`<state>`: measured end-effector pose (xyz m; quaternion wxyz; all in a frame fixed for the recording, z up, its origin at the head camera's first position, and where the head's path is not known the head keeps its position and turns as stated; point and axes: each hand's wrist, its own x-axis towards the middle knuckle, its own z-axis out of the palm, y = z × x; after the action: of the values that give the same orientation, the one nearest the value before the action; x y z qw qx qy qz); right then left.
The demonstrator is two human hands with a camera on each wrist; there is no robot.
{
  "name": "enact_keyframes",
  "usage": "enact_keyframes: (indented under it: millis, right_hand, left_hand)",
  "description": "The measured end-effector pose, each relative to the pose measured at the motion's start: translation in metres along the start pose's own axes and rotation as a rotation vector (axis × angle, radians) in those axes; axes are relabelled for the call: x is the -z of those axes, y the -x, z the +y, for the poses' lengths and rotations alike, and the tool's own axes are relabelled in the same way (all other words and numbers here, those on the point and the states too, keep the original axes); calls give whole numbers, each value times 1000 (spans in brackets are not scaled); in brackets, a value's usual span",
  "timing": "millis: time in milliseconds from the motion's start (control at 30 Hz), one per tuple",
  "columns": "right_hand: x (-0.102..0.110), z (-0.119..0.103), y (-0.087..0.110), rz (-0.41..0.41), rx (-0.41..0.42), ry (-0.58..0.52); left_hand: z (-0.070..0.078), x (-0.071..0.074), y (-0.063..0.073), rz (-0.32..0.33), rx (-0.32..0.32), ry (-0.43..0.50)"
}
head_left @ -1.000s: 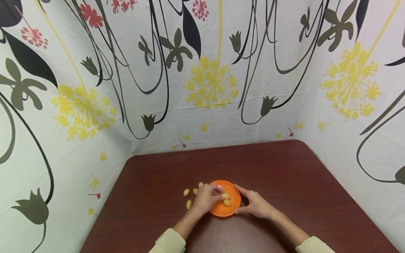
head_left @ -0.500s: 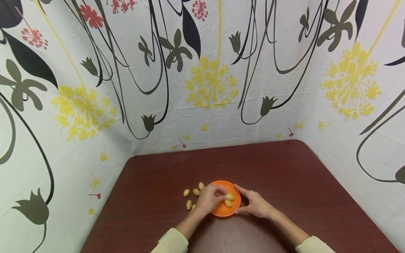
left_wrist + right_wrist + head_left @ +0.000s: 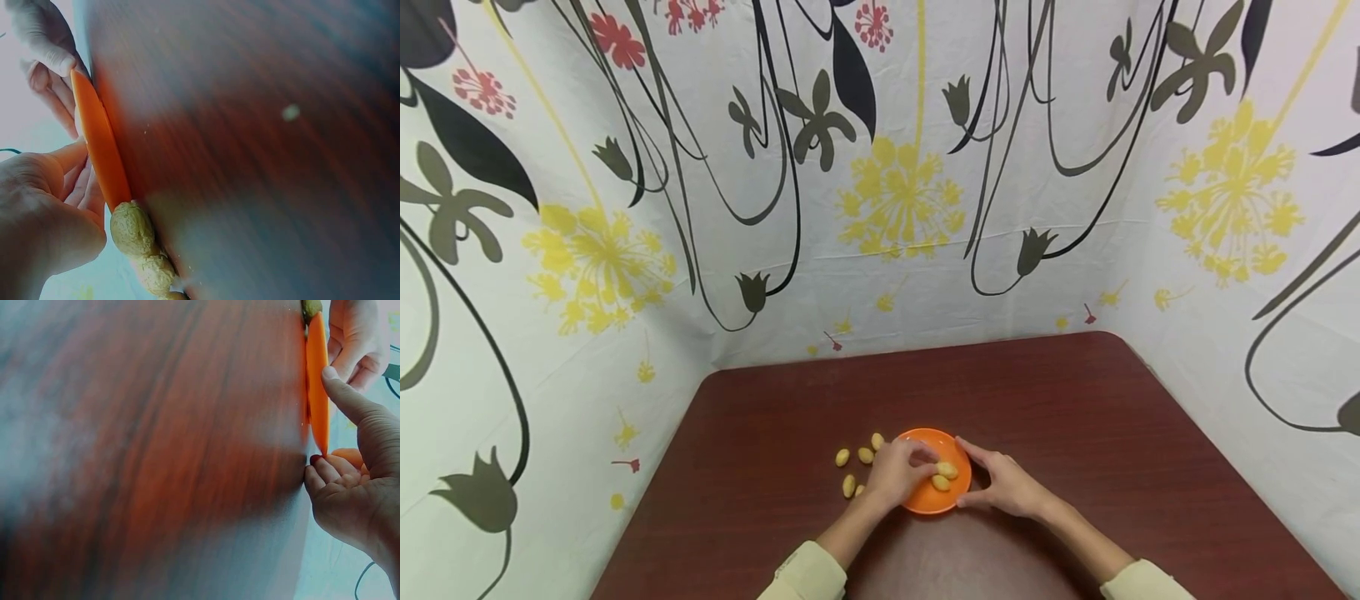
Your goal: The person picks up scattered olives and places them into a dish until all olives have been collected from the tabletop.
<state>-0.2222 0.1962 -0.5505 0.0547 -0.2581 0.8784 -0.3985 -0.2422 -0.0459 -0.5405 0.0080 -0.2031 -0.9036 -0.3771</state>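
An orange plate [image 3: 922, 502] lies on the table. Two small yellow, walnut-like nuts sit in it: an upper nut [image 3: 947, 471] and a lower nut [image 3: 941, 483]. My left hand [image 3: 898, 473] reaches over the plate's left side, its thumb and index fingertips at the near end of the upper nut; the fingertips' contact is partly hidden. With thumb and fingers spread around the rim, my right hand [image 3: 1003, 483] grips the plate's right side. In the right wrist view the right thumb [image 3: 340, 390] lies on the plate's edge [image 3: 320, 394] and the fingertips meet its far end.
Several loose nuts [image 3: 848, 485] lie on the dark red table [image 3: 760, 467] left of the plate. Close up in the left wrist view, a wrinkled nut [image 3: 132, 228] sits near the plate's edge. Floral-patterned white sheets [image 3: 895, 317] enclose the table's back and sides.
My left hand has moved slightly right with the upper nut, then stayed nearly still. The lower nut has shifted a little right too. The right hand and plate have not moved.
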Motion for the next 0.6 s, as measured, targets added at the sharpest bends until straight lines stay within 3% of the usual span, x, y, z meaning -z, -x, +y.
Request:
enact_keyframes:
  millis: [233,600]
  right_hand:
    - [-1,0,0,0,-9,2]
    - [-1,0,-1,3,-16,4]
  left_hand:
    - [-8,9,2,47,-19,5]
    - [-25,43,14,104,-7,75]
